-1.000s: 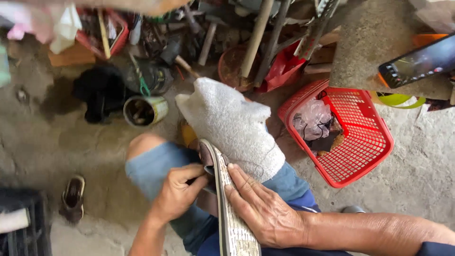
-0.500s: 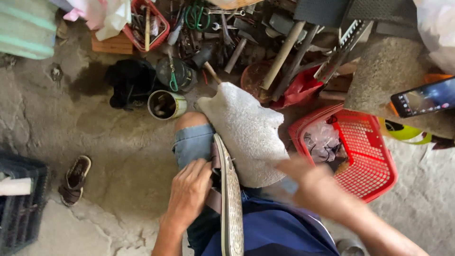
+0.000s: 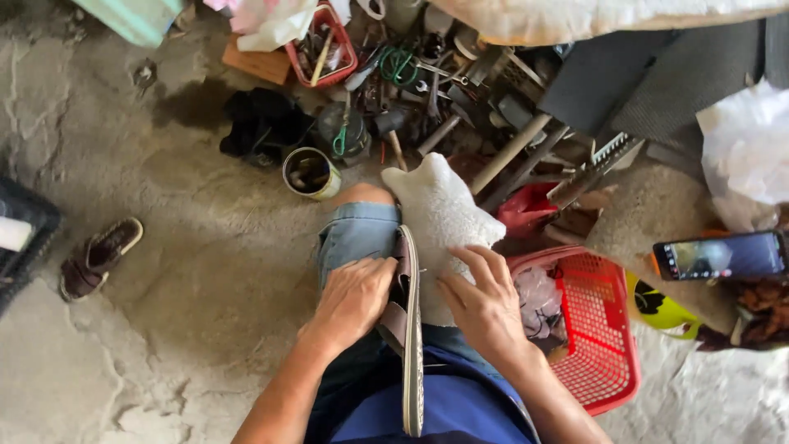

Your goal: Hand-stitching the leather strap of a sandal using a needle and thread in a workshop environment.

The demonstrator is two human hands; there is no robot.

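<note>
Phone [image 3: 722, 256] at far right, lying flat, black rectangular body w/ lit screen showing dark greenish picture. Just below it, a yellow package [image 3: 660, 310] w/ black print, partly hidden behind red basket [image 3: 612, 345].

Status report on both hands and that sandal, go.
Left hand gripping the sandal, held on edge over the lap. Right hand flat on the white cloth beside it. Red basket close at right; nothing blocking.

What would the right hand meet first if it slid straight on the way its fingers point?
Probably only more of the white cloth that the right hand already rests on; past its top edge lies the pile of tools, though depth is unclear.
</note>
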